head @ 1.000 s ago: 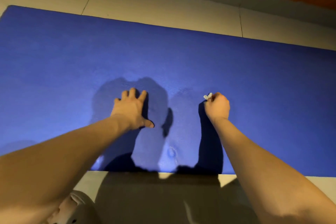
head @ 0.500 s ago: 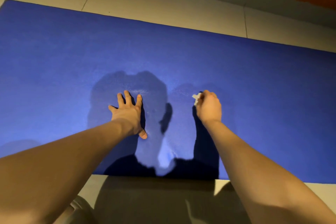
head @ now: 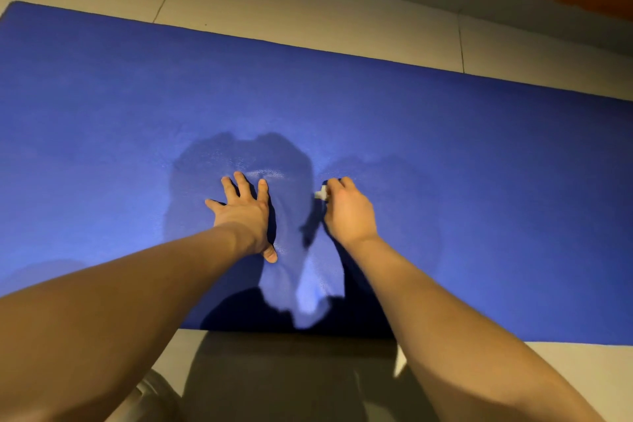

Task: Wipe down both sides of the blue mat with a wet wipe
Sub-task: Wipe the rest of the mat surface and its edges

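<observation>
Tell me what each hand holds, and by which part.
The right hand grips the wipe, bunched in its fingers; only a white end sticks out. The left hand holds nothing and lies flat on the mat.

Left hand (head: pixel 245 212) and right hand (head: pixel 346 212), seen against the blue mat (head: pixel 479 164), are bare. So are both forearms, uncovered from the wrists over the mat back past its near edge to the bottom of the view. Each forearm is slim at the wrist and widens steadily toward the elbow; the left thumb nail, close to the mat's surface, is short and rounded. Below the mat's near edge, tucked under the left forearm, a pale beige rounded piece (head: pixel 150 397) shows; clothing or footwear, cannot tell which.
</observation>
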Demonstrator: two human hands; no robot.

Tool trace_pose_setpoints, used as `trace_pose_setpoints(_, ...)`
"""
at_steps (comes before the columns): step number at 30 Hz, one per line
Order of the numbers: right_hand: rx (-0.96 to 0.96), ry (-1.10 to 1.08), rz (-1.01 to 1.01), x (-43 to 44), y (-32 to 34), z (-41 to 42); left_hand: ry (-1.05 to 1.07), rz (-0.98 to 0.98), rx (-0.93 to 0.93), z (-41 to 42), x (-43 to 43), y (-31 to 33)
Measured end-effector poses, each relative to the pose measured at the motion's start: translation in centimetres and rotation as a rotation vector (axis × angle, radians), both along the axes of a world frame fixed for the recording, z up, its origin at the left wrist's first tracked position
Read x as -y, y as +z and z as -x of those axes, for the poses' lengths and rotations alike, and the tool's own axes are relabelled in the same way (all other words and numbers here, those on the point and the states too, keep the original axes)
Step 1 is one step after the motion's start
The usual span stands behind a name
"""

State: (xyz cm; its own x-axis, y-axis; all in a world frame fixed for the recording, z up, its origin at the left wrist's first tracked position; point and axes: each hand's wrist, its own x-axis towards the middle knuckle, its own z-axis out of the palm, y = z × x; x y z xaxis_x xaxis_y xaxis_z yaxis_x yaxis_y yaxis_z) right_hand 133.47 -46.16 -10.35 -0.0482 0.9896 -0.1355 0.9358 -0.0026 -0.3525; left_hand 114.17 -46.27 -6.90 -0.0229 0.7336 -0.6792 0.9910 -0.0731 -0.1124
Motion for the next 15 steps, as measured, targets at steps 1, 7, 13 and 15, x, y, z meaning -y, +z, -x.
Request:
trace_pose_setpoints(1,0.033,-0.012,0.001,0.1,0.2,-1.7,0.001,0.004,0.0,0.0,0.0,0.1)
trace_pose_setpoints(7,0.051,-0.386,0.01,1.2,0.7,-9.8,0.001,-0.002,-0.029,-0.5,-0.1,0.3)
trace_pose_setpoints(13,-0.132,-0.397,-0.003,1.2,0.5,-2.6,0.001,0.002,-0.038,-0.8,-0.3,0.4)
trace_pose_setpoints(15,-0.169,-0.237,0.04,1.5,0.2,0.1,0.003,0.007,-0.03,-0.7,-0.3,0.3)
